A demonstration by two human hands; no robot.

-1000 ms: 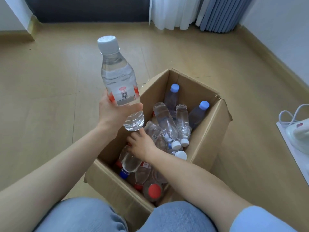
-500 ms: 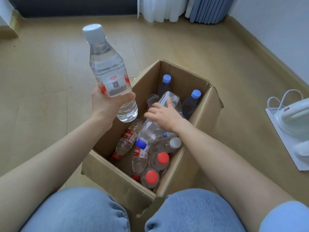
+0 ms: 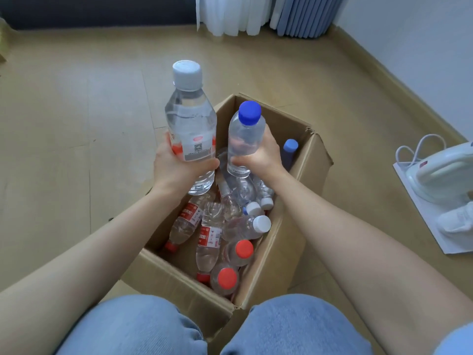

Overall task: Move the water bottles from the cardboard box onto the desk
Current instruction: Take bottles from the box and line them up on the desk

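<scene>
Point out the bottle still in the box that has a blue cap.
The blue-capped bottle stands at the far right corner of the cardboard box, just beyond the right hand; the other caps showing there are red or white.

Bottle labels [image 3: 192, 216] — red, with white print — too blurred to read.

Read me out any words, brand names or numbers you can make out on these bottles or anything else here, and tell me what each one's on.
No text here reads clearly.
White-capped bottle in the left hand: red oval logo, QR code and fine print, too small to read.
Red-labelled bottles in the cardboard box: white characters, too blurred to read.
Blue-capped bottle in the right hand: no label visible.
White appliance at right: small red mark, unreadable.
</scene>
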